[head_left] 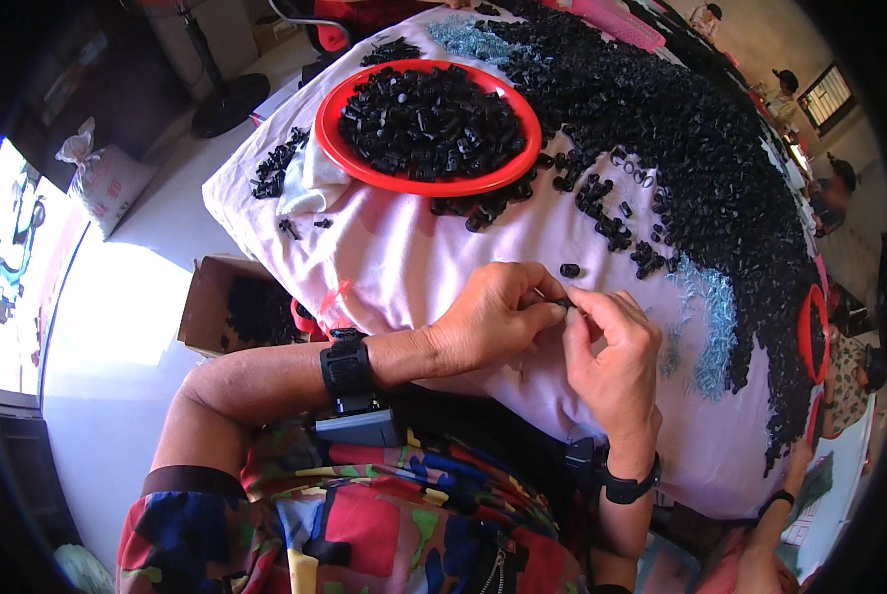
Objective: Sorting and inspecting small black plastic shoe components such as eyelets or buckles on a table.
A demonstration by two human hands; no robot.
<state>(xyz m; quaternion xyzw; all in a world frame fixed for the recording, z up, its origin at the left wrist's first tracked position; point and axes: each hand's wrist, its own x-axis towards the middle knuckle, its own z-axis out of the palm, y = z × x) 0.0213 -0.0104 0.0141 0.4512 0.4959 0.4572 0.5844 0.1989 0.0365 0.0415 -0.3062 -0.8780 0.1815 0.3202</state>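
Close together over the pale pink cloth [404, 267], my left hand [493, 315] and my right hand [614, 351] meet at the fingertips. Both pinch a small black plastic part [564, 304], mostly covered by the fingers. Just beyond them lies a single black cylindrical piece [569, 269]. Farther off, a red basin [530, 131] is heaped with similar black parts [429, 124]. A large spread of black pieces [701, 168] covers the far and right side of the cloth. Small light-blue pieces [716, 327] lie to the right of my right hand.
A folded white cloth [315, 180] touches the basin's left side. On the floor at left stand a cardboard box [203, 302] holding black pieces, a tied sack [107, 183] and a round stand base [231, 104]. Another person's arm [765, 535] reaches in at lower right, near another red basin [813, 332].
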